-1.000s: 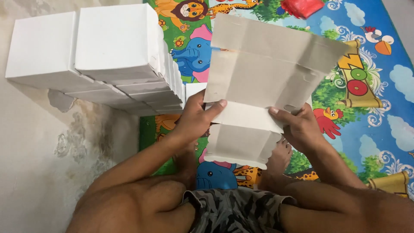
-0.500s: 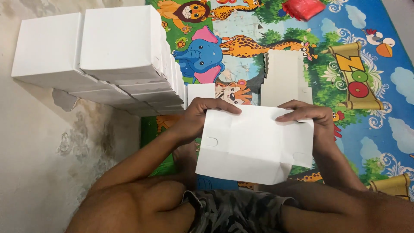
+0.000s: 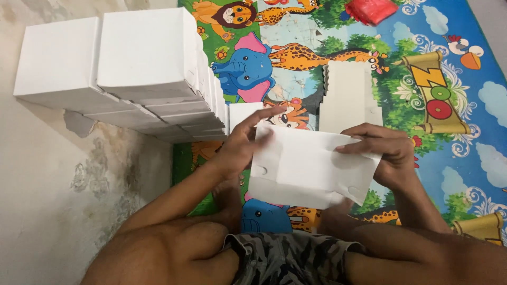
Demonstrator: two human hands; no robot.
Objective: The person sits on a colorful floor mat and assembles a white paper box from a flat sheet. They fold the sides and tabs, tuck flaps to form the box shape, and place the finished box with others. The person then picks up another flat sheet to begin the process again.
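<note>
Both hands are on a white cardboard sheet point(image 3: 309, 166), held up over the lap above the animal play mat point(image 3: 449, 68). Left hand point(image 3: 243, 145) pinches its left edge, fingers long across the top. Right hand point(image 3: 383, 153) curls fingers over the right edge. Finished white boxes point(image 3: 142, 58) crowd the far left; a flat blank stack point(image 3: 348, 95) lies just beyond, with open mat to the right.

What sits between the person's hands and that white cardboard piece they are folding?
Nothing visible does: the left hand and the right hand both grip the white folded cardboard sheet directly, one at each end.
</note>
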